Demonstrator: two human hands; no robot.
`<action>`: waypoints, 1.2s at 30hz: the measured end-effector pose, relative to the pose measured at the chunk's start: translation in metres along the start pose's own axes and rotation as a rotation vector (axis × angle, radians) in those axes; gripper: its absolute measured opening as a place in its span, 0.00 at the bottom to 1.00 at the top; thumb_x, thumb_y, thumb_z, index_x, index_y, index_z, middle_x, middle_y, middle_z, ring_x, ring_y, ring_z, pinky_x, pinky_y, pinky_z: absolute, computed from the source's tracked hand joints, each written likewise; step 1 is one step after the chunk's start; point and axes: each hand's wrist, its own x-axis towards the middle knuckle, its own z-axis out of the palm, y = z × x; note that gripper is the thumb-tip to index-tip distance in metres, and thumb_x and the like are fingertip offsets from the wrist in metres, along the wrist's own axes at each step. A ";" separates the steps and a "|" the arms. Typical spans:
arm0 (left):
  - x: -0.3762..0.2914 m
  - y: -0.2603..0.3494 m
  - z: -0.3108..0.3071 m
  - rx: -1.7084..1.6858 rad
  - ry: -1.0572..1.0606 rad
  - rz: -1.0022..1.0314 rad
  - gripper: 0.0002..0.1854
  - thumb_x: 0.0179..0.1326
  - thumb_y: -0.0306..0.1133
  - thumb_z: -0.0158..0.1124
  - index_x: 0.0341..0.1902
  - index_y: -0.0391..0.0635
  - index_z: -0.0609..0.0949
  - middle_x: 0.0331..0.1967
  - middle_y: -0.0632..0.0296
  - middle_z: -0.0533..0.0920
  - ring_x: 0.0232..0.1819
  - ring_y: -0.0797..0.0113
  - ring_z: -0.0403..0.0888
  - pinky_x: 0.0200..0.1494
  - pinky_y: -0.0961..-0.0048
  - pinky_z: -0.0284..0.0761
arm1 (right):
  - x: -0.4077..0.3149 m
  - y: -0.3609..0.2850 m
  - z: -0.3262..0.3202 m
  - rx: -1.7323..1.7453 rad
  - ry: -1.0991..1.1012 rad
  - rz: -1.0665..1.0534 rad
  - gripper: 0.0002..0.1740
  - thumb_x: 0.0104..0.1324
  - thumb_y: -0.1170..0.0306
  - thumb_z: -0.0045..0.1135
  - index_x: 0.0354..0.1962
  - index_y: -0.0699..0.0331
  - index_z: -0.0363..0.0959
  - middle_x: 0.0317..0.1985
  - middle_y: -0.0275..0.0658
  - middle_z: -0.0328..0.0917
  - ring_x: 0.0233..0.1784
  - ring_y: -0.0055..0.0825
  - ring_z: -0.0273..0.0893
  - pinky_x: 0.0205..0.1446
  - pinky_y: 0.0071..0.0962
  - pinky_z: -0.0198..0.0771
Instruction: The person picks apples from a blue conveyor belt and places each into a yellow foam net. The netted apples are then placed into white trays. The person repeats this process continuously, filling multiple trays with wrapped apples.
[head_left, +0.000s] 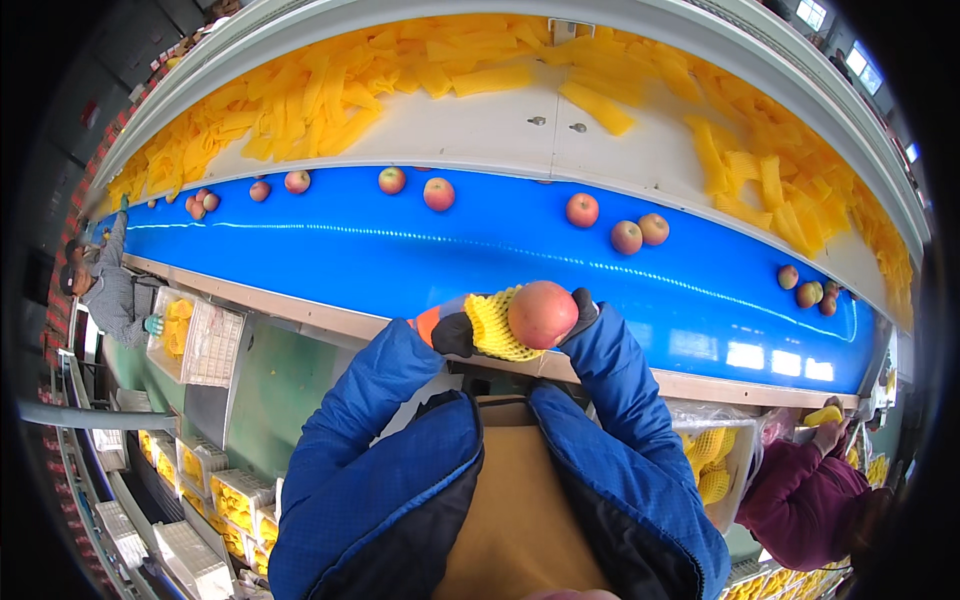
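Close in front of my chest, over the near edge of the blue conveyor belt (337, 270), I have a red apple (541, 313) between my gloved hands. My left hand (453, 333), in a black glove with an orange part near the wrist, grips a yellow foam net sleeve (496, 324). The sleeve's mouth is spread against the apple's left side; how far it reaches around the back is hidden. On the apple's right side is my right hand (582, 315), also in a dark glove, its fingers partly hidden by the fruit.
Several apples (439, 194) lie along the belt's far side. Flat yellow foam sleeves (322, 105) are heaped on the white shelf (480, 135) beyond. A crate (731, 517) of netted fruit stands at my right, near a co-worker (802, 495). Another person (112, 292) is at far left beside a crate (214, 345).
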 end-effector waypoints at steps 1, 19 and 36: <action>0.006 0.002 -0.006 -0.061 0.031 -0.039 0.21 0.63 0.26 0.61 0.60 0.40 0.72 0.56 0.56 0.77 0.56 0.64 0.77 0.59 0.65 0.74 | -0.002 -0.005 0.011 -0.136 0.043 -0.007 0.64 0.41 0.40 0.74 0.67 0.68 0.54 0.68 0.51 0.59 0.69 0.46 0.61 0.73 0.45 0.54; 0.068 -0.023 0.011 -0.065 0.221 0.246 0.31 0.68 0.53 0.53 0.67 0.46 0.65 0.56 0.53 0.76 0.53 0.59 0.79 0.52 0.61 0.79 | -0.013 0.006 0.029 -2.114 0.771 -1.161 0.52 0.45 0.69 0.75 0.65 0.69 0.54 0.60 0.58 0.65 0.60 0.53 0.69 0.62 0.41 0.68; 0.086 -0.049 0.001 -0.344 0.190 0.175 0.21 0.64 0.40 0.60 0.57 0.42 0.74 0.51 0.56 0.81 0.53 0.59 0.79 0.59 0.59 0.73 | -0.088 0.029 0.015 -0.539 0.835 -0.766 0.25 0.67 0.72 0.52 0.61 0.67 0.63 0.60 0.46 0.70 0.62 0.38 0.71 0.61 0.37 0.72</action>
